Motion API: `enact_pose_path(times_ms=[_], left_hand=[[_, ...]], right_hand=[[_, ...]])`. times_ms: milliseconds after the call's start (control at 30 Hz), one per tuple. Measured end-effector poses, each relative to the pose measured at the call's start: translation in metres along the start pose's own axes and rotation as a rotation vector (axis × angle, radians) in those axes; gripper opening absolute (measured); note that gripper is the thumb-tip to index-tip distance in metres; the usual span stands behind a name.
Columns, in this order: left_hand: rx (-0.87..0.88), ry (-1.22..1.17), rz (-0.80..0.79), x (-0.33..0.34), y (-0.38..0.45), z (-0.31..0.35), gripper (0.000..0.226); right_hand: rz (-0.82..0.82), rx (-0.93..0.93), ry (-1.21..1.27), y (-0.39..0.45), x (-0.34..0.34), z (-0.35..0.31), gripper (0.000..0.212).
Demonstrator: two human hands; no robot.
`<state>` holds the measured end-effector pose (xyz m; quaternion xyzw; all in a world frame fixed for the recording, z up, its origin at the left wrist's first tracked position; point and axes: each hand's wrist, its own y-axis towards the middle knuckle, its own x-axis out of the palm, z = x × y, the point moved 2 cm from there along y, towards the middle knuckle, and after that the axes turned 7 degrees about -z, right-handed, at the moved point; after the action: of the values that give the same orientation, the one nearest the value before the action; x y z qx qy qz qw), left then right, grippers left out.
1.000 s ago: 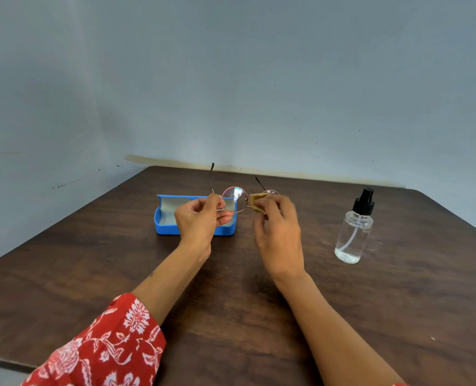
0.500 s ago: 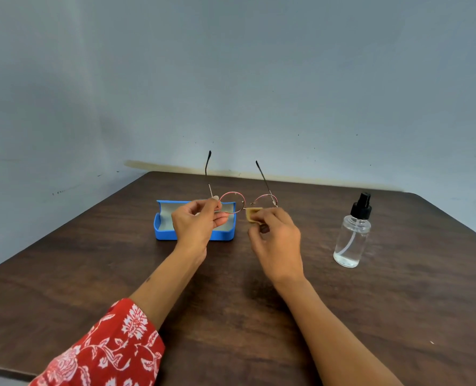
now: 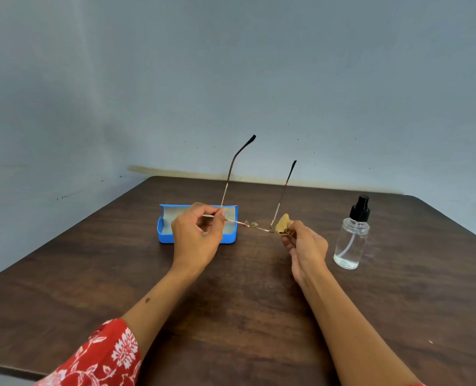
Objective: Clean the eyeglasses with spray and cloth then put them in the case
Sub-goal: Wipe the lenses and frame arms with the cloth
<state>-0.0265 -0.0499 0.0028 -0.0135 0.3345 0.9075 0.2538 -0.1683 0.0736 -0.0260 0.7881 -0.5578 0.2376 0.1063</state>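
Observation:
Thin-framed eyeglasses point(image 3: 252, 225) are held above the table with the lenses edge-on and both temples pointing up. My left hand point(image 3: 198, 236) pinches the frame at its left hinge. My right hand point(image 3: 305, 246) pinches a small tan cloth point(image 3: 284, 224) just right of the frame's right end. An open blue case point(image 3: 198, 224) with a grey lining lies on the table behind my left hand. A clear spray bottle point(image 3: 351, 240) with a black nozzle stands upright to the right of my right hand.
All of this is on a dark wooden table point(image 3: 245, 302) set against a pale grey wall. The table's back edge runs just behind the case, and its right corner lies beyond the bottle.
The glasses have tipped from lenses facing me to lenses flat, temples swinging upright. My right hand with the cloth has come off the right lens and moved right.

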Motion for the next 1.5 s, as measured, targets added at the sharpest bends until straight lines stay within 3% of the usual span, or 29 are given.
enact_pose_path(times_ms=[233, 400, 600, 800, 1033, 1333, 1500], left_hand=[[0.035, -0.005, -0.036, 0.0, -0.002, 0.0, 0.029], [-0.007, -0.034, -0.05, -0.002, 0.0, -0.003, 0.028], [-0.11, -0.094, -0.079, -0.002, 0.002, -0.011, 0.017], [-0.151, 0.03, -0.15, 0.0, 0.004, -0.022, 0.013], [-0.265, -0.006, -0.231, 0.002, 0.002, -0.03, 0.017], [-0.297, 0.022, -0.308, 0.006, -0.001, -0.03, 0.009], [-0.33, 0.004, -0.298, 0.006, -0.002, -0.03, 0.009]], right_hand=[[-0.146, 0.095, 0.123, -0.005, 0.003, -0.004, 0.009], [-0.232, 0.117, 0.173, -0.006, 0.005, -0.007, 0.026], [-0.304, 0.059, -0.021, -0.004, 0.003, -0.006, 0.032], [-0.215, -0.157, -0.361, 0.002, -0.006, -0.008, 0.028], [-0.129, -0.219, -0.567, 0.003, -0.008, -0.004, 0.029], [-0.075, -0.34, -0.738, -0.006, -0.009, -0.011, 0.02], [-0.017, -0.517, -0.753, -0.013, -0.003, -0.021, 0.017]])
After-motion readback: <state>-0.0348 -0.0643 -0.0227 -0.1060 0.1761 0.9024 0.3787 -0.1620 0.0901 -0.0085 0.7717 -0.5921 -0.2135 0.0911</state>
